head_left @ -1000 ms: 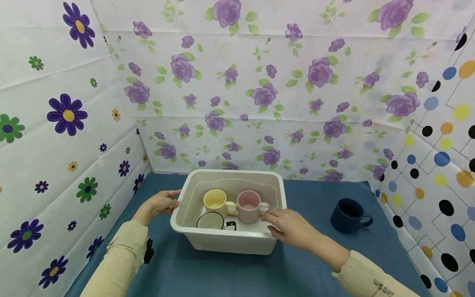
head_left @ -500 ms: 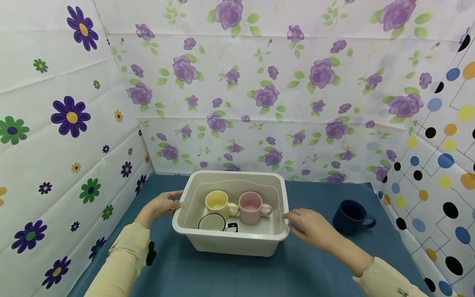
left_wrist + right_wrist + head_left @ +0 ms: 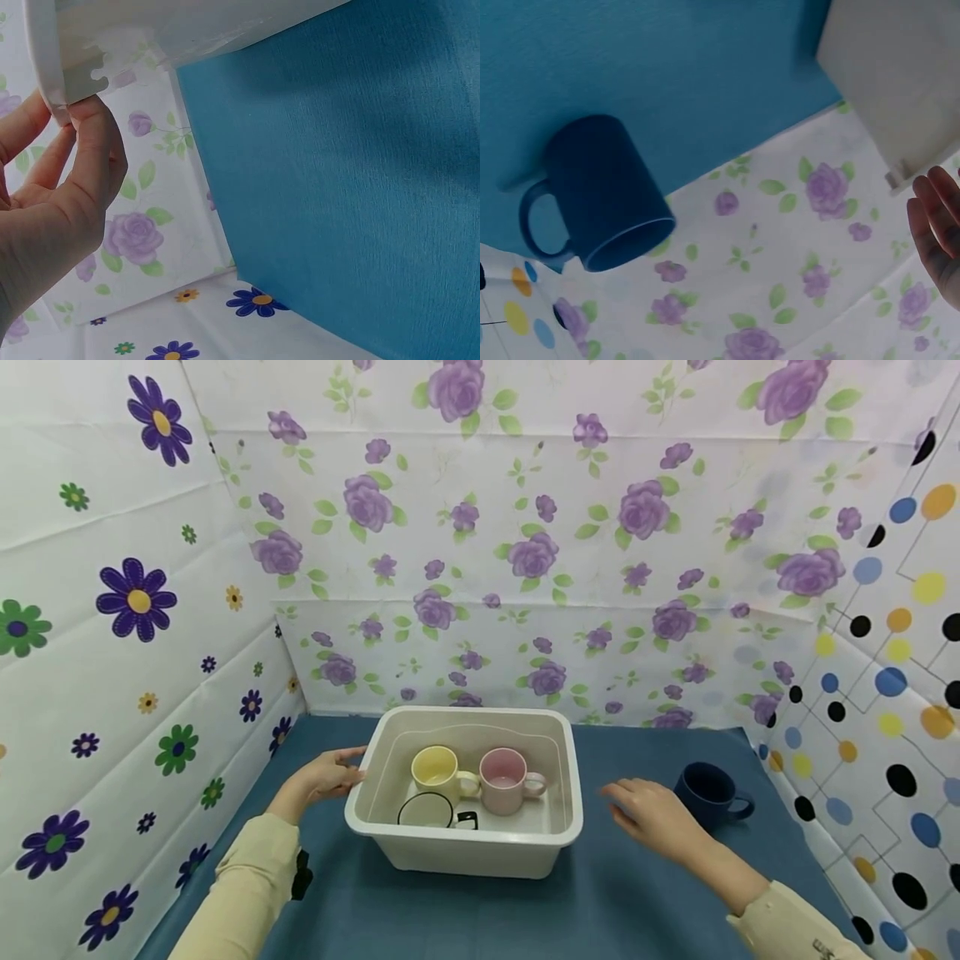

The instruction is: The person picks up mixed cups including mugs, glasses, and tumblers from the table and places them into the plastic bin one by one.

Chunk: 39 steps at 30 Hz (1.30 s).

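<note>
A white plastic tub stands in the middle of the head view. Inside it are a yellow mug, a pink mug and a white mug with a black rim and handle. My left hand pinches the tub's left rim, thumb on one side and fingers on the other in the left wrist view. Between the tub and a navy blue mug, my right hand hovers with its fingers extended, holding nothing. The navy mug stands upright, its handle to the right.
A blue cloth covers the table under the tub and the navy mug. Behind rises a flowered sheet; patterned sheets close off the left and right sides too.
My right hand has drawn back from the pink mug's handle, out over the tub's right rim and toward the navy mug. The left hand keeps its place on the rim.
</note>
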Available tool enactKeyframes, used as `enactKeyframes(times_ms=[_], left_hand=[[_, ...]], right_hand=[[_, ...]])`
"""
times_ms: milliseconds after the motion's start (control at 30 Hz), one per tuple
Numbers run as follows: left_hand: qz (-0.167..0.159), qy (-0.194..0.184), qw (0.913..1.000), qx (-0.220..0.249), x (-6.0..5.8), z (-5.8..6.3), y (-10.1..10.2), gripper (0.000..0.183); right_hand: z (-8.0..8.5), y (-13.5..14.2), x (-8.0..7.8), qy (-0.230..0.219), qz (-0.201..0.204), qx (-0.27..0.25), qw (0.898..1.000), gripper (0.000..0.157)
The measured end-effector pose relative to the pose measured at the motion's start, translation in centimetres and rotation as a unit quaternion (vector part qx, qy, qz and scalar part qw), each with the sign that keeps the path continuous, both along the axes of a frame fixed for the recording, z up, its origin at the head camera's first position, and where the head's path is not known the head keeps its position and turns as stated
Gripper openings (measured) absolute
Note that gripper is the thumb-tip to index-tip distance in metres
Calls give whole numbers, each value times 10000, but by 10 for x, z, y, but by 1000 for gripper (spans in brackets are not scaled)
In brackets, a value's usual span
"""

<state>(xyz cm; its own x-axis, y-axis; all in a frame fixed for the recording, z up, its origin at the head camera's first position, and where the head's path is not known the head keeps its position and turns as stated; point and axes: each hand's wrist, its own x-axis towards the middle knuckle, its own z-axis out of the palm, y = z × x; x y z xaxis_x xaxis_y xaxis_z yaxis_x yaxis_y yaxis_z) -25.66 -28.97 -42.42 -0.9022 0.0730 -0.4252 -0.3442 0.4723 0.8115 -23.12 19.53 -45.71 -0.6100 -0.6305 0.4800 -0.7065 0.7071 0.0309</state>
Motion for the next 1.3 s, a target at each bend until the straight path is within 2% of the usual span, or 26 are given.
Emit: enactKeyframes(times_ms=[233, 400, 967, 1300], left_hand=[[-96, 4, 9999, 131, 1, 0, -1, 67], [-81, -15, 9998, 188, 0, -1, -1, 67], [-95, -68, 9999, 122, 4, 2, 0, 67], [-164, -53, 9997, 173, 1, 0, -2, 68]], right_hand=[[-10, 10, -4, 338, -28, -189, 9992, 18], [-15, 17, -7, 285, -88, -226, 9993, 14], [-24, 39, -19, -535, -726, -38, 9959, 9], [-28, 55, -26, -935, -1039, -90, 9901, 6]])
